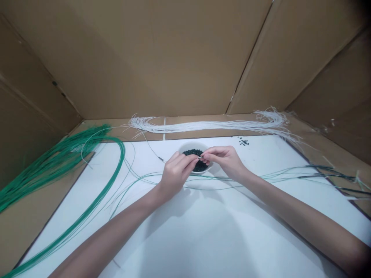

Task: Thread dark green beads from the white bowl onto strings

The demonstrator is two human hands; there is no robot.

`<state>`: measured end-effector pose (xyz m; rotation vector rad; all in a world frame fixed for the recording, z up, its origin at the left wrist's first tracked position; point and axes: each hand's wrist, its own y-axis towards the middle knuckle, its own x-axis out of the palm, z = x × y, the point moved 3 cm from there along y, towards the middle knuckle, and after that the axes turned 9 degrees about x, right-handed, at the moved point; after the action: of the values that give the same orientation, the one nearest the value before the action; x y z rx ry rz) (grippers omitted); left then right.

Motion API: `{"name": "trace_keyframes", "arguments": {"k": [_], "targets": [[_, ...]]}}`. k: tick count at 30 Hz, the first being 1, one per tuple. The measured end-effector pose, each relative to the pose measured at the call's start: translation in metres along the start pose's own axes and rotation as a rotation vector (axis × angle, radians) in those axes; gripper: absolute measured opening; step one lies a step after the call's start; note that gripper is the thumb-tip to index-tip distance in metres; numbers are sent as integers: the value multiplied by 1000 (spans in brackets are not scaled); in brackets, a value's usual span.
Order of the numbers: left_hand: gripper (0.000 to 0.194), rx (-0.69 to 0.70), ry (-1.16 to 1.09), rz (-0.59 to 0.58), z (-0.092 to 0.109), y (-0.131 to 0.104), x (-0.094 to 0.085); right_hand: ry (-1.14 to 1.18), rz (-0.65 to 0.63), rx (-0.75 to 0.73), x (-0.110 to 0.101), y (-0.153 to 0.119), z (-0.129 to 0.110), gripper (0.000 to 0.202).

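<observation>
My left hand (175, 170) pinches a thin white string (150, 147) over the bowl. A few dark beads (161, 158) sit on that string, just left of the hand. The string's pale tip (199, 157) shows between my two hands. My right hand (222, 158) is closed in a pinch at this tip, its fingertips almost touching the left ones; whatever small thing they grip is hidden. Below both hands stands a white bowl (211, 168) of dark green or black beads (193, 151).
White strings (203, 126) lie in a bundle along the back. Green strings (116, 173) curve down the left side. Thin strands with dark beaded ends (319, 175) cross to the right. Loose beads (244, 142) lie behind the right hand. Cardboard walls (162, 58) enclose the white board (197, 239).
</observation>
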<state>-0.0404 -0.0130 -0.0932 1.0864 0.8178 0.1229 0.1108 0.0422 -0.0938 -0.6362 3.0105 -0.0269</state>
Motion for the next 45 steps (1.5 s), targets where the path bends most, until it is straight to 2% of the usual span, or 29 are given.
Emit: {"name": "trace_keyframes", "arguments": {"k": [20, 33, 36, 41, 45], "targets": [[9, 67, 6, 24, 2, 2, -1, -7, -1, -6, 1, -2, -1, 14], [10, 37, 6, -8, 0, 0, 1, -41, 25, -30, 3, -2, -4, 15], [12, 12, 1, -49, -1, -2, 2, -137, 22, -91, 3, -3, -6, 16], [12, -38, -37, -50, -2, -2, 1, -354, -7, -270, 3, -6, -11, 15], [14, -63, -63, -64, -2, -2, 1, -470, 25, -429, 3, -8, -16, 14]]}}
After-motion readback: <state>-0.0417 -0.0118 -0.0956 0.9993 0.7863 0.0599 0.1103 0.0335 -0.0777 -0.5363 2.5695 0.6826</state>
